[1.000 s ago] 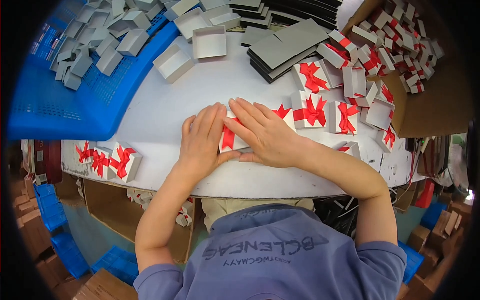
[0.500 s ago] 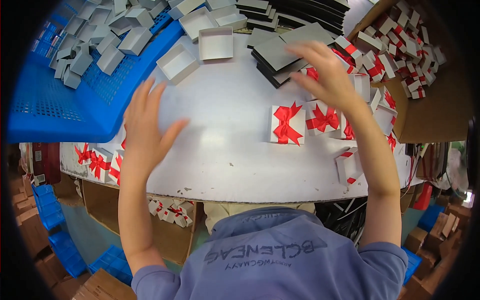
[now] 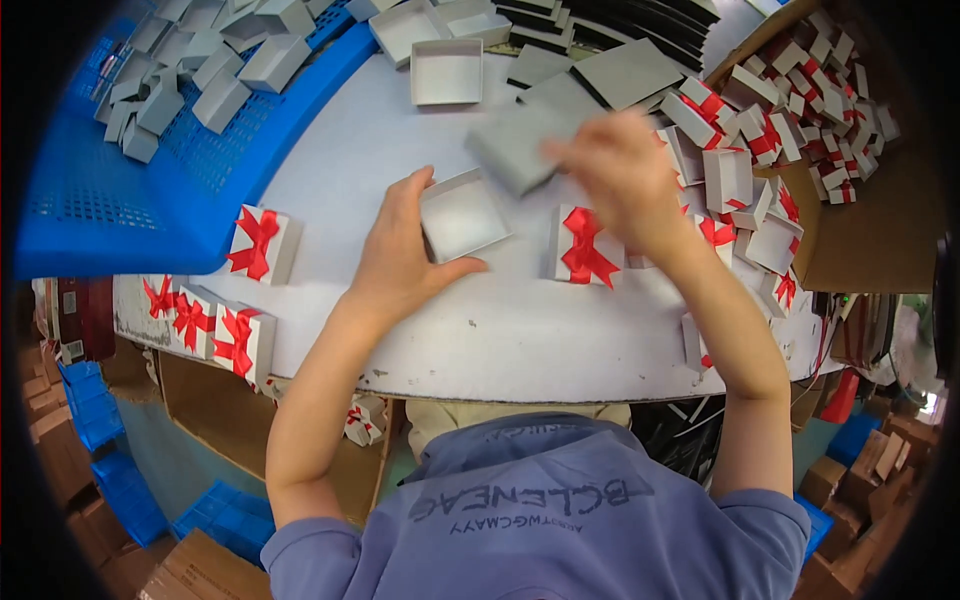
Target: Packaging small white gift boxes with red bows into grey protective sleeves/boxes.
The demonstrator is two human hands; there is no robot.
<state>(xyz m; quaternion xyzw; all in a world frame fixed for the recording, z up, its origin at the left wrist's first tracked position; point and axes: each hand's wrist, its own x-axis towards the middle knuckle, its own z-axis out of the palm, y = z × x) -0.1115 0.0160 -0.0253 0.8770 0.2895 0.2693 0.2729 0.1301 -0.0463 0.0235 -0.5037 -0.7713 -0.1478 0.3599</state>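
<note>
On the desk, the left hand now grips an open tray that was not there before, while the right hand, blurred, fingers closed on a grey pad, brings it over, so a new box begins.

White table bears grey trays, ribboned boxes.
</note>
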